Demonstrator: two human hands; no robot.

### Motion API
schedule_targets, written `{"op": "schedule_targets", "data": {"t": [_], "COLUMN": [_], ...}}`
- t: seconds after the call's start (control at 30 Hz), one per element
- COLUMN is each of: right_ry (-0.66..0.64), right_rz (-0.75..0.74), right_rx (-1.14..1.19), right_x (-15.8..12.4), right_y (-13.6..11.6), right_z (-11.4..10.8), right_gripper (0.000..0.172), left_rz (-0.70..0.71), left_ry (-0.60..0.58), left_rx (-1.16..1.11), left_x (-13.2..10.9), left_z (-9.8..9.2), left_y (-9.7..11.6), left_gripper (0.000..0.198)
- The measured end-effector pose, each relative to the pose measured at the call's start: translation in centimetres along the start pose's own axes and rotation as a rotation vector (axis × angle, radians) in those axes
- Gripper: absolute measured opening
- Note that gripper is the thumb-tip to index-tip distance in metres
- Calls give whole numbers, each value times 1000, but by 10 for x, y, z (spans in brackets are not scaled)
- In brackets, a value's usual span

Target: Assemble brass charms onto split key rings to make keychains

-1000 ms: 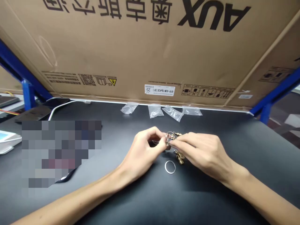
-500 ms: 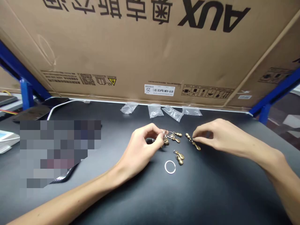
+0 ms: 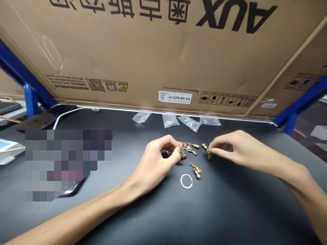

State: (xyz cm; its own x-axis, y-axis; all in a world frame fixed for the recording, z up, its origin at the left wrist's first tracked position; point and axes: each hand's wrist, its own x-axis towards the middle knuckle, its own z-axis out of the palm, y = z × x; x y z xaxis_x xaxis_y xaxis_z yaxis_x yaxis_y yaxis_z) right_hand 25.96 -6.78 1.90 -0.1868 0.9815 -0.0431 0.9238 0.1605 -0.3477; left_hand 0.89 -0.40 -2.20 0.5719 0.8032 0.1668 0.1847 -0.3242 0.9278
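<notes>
My left hand (image 3: 160,159) pinches a split metal key ring (image 3: 185,147) between thumb and fingers, and small brass gourd charms (image 3: 192,150) hang from it onto the table. My right hand (image 3: 230,147) sits a little to the right, its fingertips pinching a brass charm (image 3: 207,151). Between my hands and nearer me lies a joined pair of brass gourd charms (image 3: 196,170). Just below them, a loose silver split ring (image 3: 186,181) rests flat on the black tabletop (image 3: 163,211).
A large upside-down AUX cardboard box (image 3: 153,58) stands along the far edge, with several clear plastic bags (image 3: 189,121) before it. Blue frame bars (image 3: 30,98) flank the box. A white cable (image 3: 68,114), a pixelated patch and a white device (image 3: 7,151) lie at left.
My right hand has closed its fingertips on the brass charm, which now stands more upright. My left hand and the loose ring have stayed about where they were, and the view has shifted slightly.
</notes>
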Motion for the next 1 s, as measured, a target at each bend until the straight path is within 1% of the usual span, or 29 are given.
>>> {"op": "schedule_targets", "data": {"t": [0.07, 0.13, 0.23, 0.3, 0.47, 0.6, 0.73, 0.8, 1.0], "right_ry": [25, 83, 203, 243, 237, 264, 262, 252, 175], "right_rz": [-19, -27, -22, -20, -5, 5, 15, 30, 68], "right_rx": [124, 228, 313, 361, 447, 470, 511, 558, 726], "right_x": [-1, -1, -2, -2, -1, 0, -1, 0, 1], "right_y": [-8, -18, -33, -39, -46, -46, -46, -46, -41], "right_z": [1, 4, 12, 17, 27, 30, 29, 27, 23], "right_gripper": [25, 26, 26, 26, 28, 23, 23, 23, 25], "left_rz": [6, 7, 5, 10, 40, 46, -5, -41, -134], "left_ry": [-7, -28, -64, -83, -98, -134, -187, -192, -217], "left_rx": [-28, -70, -120, -132, -140, -159, -237, -292, -434], "left_x": [0, 0, -1, -2, -3, -3, -3, -2, 5], "left_z": [0, 0, 0, 0, 1, 1, 2, 1, -1], "left_y": [1, 2, 3, 4, 7, 7, 5, 5, 3], "left_gripper": [16, 15, 16, 15, 13, 13, 16, 18, 21]}}
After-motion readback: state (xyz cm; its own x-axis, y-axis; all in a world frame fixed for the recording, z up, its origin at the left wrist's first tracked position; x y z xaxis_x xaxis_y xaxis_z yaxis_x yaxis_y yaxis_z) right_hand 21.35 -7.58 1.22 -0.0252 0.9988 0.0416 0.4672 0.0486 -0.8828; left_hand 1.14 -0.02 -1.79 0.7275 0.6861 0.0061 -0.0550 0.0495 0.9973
